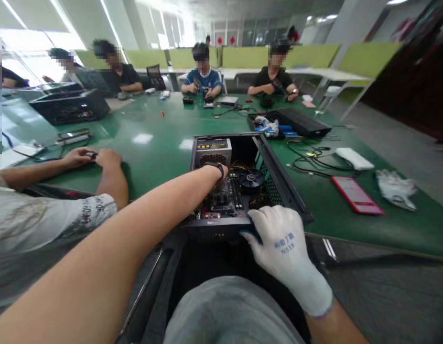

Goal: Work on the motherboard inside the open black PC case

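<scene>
An open black computer case (284, 184) lies on the green table (156, 148) just in front of me, showing its motherboard (224, 198), a round black fan (250, 177) and a grey power supply (213, 152). My bare left arm, with a black wristband, reaches into the case. My left hand (225, 171) is beside the fan, and its fingers are hidden behind the wrist. My right hand (278, 239), in a white glove, curls its fingers over the case's near edge.
A person at my left rests both hands (94, 157) on the table. A red phone (355, 195), a white glove (396, 188), black cables (314, 160) and another black case (302, 122) lie to the right. A third case (69, 106) stands far left. Several people sit across the table.
</scene>
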Motion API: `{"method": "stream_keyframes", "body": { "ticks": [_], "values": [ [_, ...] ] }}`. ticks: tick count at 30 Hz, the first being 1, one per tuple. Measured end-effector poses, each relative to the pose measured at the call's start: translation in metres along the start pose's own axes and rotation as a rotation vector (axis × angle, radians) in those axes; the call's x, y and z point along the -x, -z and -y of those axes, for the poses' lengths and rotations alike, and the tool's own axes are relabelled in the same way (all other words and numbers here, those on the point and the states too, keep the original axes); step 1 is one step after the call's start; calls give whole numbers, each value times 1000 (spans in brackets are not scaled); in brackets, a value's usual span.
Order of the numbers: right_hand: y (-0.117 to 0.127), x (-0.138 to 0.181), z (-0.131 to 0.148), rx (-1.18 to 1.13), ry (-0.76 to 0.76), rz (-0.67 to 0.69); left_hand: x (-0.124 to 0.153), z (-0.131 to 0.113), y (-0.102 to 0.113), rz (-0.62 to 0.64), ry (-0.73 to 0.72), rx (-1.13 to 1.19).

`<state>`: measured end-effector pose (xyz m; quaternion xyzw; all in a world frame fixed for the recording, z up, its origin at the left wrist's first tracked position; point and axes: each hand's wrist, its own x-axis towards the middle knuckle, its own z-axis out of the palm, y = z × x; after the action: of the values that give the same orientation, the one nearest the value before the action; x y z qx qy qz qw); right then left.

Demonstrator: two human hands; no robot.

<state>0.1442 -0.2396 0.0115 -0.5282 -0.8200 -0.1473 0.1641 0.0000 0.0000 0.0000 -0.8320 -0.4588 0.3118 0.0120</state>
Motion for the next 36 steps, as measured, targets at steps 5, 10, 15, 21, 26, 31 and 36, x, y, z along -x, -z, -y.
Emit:
{"method": "stream_keyframes", "body": {
  "ticks": [5,10,15,21,26,31,36],
  "values": [
    [-1,4,0,-13,-7,6,3,-1,1,27,-3,22],
    [0,3,-1,-18,-4,-6,19,-5,9,15,13,50],
    [0,3,-1,-50,-2,-15,28,-6,15,33,25,57],
    [2,3,-1,-67,-21,-11,27,-5,14,36,37,45],
    [2,2,-1,-77,-18,-2,24,-6,13,33,26,22],
    [1,3,-1,-73,-25,4,28,-8,15,27,31,46],
    [0,3,-1,-57,-17,-5,32,-9,16,4,52,39]
  ]
}}
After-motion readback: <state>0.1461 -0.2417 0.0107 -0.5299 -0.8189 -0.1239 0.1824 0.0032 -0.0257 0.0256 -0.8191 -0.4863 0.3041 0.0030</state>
